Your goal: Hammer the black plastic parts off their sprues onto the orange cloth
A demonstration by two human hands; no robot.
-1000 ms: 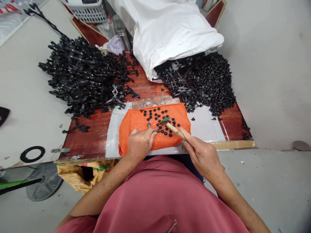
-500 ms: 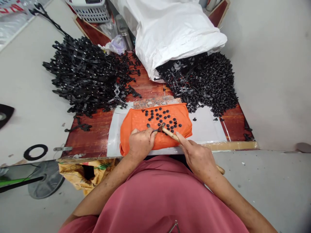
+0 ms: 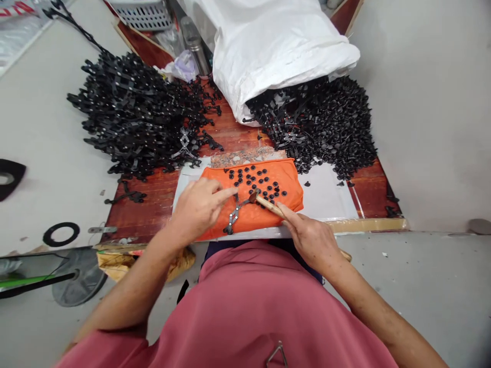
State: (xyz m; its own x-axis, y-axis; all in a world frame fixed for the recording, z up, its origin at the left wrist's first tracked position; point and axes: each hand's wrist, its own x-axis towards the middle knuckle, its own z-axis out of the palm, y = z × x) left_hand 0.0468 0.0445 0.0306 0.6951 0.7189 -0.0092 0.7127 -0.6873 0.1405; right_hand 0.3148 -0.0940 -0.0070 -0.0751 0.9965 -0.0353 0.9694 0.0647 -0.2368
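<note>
My right hand (image 3: pixel 312 244) is wrapped round the wooden handle of a small hammer (image 3: pixel 271 207). The hammer's brown head rests low among black round studs (image 3: pixel 264 180) spread over an orange cloth pad (image 3: pixel 264 223). Under or beside the head sits one end of a black jointed linkage (image 3: pixel 232 219), which lies on the pad with small shiny rivets along its arms. My left hand (image 3: pixel 197 209) is over the pad's left side, index finger stretched out close to the linkage's upper tip. Whether that fingertip touches it, I cannot tell.
A large heap of black linkages (image 3: pixel 134 112) stands at the left of the red-brown table (image 3: pixel 153 204). At the right, a white sack (image 3: pixel 284 46) spills black linkages beside a pile of black studs (image 3: pixel 341 128). A steel bottle (image 3: pixel 197 51) and grey basket (image 3: pixel 143 18) are behind.
My left hand has let go of the black linkage and moved up and left, its index finger now extended. The linkage lies exposed on the pad. The hammer has barely moved.
</note>
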